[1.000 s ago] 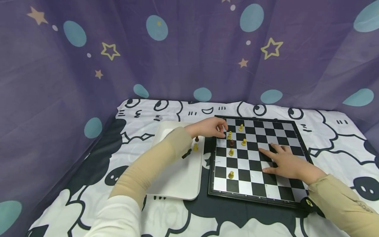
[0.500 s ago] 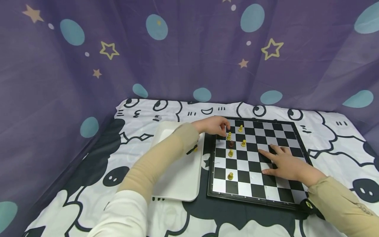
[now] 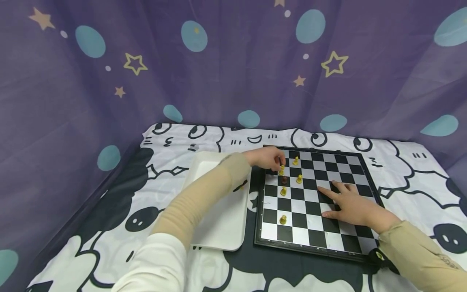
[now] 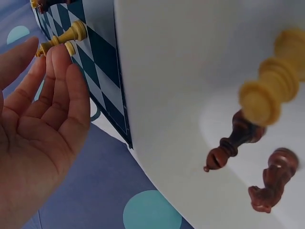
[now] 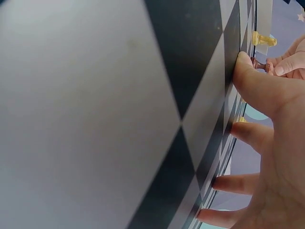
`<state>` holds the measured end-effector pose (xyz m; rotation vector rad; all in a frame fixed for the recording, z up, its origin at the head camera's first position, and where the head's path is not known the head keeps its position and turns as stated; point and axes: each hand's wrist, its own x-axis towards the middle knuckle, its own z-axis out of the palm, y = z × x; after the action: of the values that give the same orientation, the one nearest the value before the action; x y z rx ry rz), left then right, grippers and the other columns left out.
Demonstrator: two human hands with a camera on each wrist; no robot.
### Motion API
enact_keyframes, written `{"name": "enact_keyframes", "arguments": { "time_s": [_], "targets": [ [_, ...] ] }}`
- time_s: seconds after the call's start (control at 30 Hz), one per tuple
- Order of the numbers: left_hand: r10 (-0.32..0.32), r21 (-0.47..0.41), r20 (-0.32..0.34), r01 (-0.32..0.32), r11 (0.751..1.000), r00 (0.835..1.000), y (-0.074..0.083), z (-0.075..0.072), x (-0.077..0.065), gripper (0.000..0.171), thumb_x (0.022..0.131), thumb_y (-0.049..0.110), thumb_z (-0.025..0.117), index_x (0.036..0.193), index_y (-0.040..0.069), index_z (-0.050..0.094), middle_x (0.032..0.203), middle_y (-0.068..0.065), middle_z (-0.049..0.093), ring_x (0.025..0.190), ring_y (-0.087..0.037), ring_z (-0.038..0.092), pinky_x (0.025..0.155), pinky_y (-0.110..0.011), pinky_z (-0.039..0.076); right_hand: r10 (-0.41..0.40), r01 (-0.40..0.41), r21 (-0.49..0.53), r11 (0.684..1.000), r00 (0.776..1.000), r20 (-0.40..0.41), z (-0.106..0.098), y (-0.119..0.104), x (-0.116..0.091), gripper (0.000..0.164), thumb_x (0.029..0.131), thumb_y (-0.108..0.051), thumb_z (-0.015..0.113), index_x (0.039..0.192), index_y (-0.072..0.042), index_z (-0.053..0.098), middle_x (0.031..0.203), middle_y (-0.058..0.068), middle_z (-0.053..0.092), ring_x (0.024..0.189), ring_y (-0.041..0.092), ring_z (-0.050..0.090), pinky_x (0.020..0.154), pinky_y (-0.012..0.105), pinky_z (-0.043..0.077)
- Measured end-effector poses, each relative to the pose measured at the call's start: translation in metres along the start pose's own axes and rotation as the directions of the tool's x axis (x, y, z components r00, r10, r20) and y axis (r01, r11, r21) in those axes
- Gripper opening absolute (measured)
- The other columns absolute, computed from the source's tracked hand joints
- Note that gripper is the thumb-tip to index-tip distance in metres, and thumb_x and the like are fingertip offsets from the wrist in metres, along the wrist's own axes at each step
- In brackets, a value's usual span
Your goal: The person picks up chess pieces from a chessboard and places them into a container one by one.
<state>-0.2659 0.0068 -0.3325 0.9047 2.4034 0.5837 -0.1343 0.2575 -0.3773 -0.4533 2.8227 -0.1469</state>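
My left hand (image 4: 43, 119) has reached a yellow piece (image 4: 69, 34) near the far left corner of the chessboard (image 3: 314, 222) and pinches its top; my spread right hand (image 3: 352, 205) rests on the chessboard's right half, gripping nothing; handling that piece, I judge, is underway.

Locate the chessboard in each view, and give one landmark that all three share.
Head: the chessboard lies right of centre.
Left wrist: the chessboard is a steeply slanted strip at upper left.
Right wrist: the chessboard fills the left and middle, close up.
Shared landmark: the left hand, near the middle in head, at the left in left wrist, upper right in right wrist.
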Motion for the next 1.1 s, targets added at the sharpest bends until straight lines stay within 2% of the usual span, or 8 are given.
{"name": "enact_keyframes", "arguments": {
  "time_s": [0.23,0.63,0.9,1.1],
  "targets": [
    [0.024,0.001,0.017,-0.024,1.0,1.0,0.0008,0.0026,0.0024,0.017,0.091,0.007,0.06,0.108,0.002,0.061,0.09,-0.007,0.062,0.076,-0.012,0.058,0.068,-0.019,0.046,0.0,0.0,0.003,1.0,1.0,0.0,0.0012,-0.0013,-0.0006,0.087,0.076,-0.071,0.057,0.142,-0.017,0.043,0.142,0.033,0.029,0.124,0.06,0.027,0.083,0.07,0.039],
    [0.013,0.01,0.004,-0.014,1.0,1.0,-0.0009,0.0044,0.0052,0.018,0.092,0.003,0.055,0.109,0.002,0.062,0.094,-0.009,0.063,0.079,-0.012,0.058,0.069,-0.019,0.045,0.008,-0.008,0.001,1.0,1.0,0.005,0.0013,0.0004,0.0006,0.088,0.075,-0.072,0.056,0.142,-0.018,0.042,0.142,0.032,0.028,0.124,0.06,0.026,0.083,0.07,0.039],
    [0.004,0.009,0.004,-0.004,1.0,1.0,-0.0001,0.0039,0.004,0.018,0.093,0.003,0.054,0.108,0.002,0.063,0.09,-0.007,0.063,0.077,-0.011,0.055,0.067,-0.019,0.042,0.012,-0.012,0.001,1.0,1.0,0.008,0.0014,0.0006,0.0013,0.088,0.075,-0.071,0.056,0.143,-0.018,0.041,0.143,0.031,0.028,0.125,0.06,0.025,0.083,0.07,0.039],
    [0.009,0.003,0.0,-0.009,1.0,1.0,0.0004,0.0042,0.0042,0.017,0.093,0.003,0.055,0.107,0.001,0.063,0.095,-0.01,0.064,0.078,-0.011,0.055,0.067,-0.019,0.042,0.012,-0.012,0.001,1.0,1.0,0.006,-0.0001,0.0003,0.0003,0.088,0.075,-0.071,0.056,0.143,-0.018,0.041,0.143,0.031,0.028,0.124,0.06,0.026,0.083,0.07,0.039]
  ]
}}
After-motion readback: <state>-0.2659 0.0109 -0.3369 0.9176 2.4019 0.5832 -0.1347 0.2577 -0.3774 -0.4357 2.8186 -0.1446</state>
